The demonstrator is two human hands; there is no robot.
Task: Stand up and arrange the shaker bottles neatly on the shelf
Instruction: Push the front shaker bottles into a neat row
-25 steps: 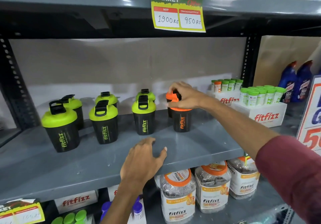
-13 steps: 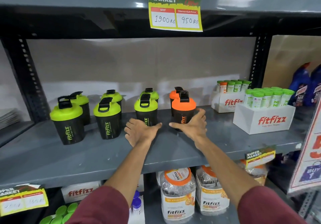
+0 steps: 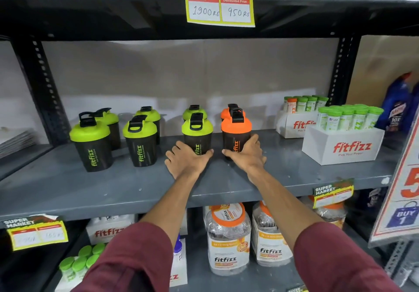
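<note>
A person's two hands work the front row of shaker bottles on a grey metal shelf (image 3: pixel 68 192), every bottle in view already upright. The left hand (image 3: pixel 184 161) cups the base of a green-lidded shaker (image 3: pixel 196 136) at about the picture's centre, fingers partly curled round its left side, thumb toward the gap. The right hand (image 3: pixel 246 154) does the same to the orange-lidded shaker (image 3: pixel 235 134) just beside it at three o'clock, fingers spread on its right flank, thumb low in front. Neither grip looks tight; how hard either presses cannot be told.

To finish the step well, the pair should probably be slid rather than lifted, low at the base so the tall lids do not tip, until their fronts line up with the two green shakers (image 3: pixel 140 141) at nine o'clock and the gaps match (the leftmost one (image 3: pixel 91 143) sits slightly forward). Logos should end facing out.

Each shaker reads "fitfizz" vertically. The white carton (image 3: pixel 344 147) at three o'clock reads "fitfizz, Pick Your Power". A tag (image 3: pixel 219 0) at twelve o'clock says "SUPER MARKET", "MRP 1900 Rs", "Discounted Price 950 Rs". Jars (image 3: pixel 227 241) at six o'clock also carry "fitfizz"; a sign (image 3: pixel 402 217) at four o'clock shows "BUY 1".
</note>
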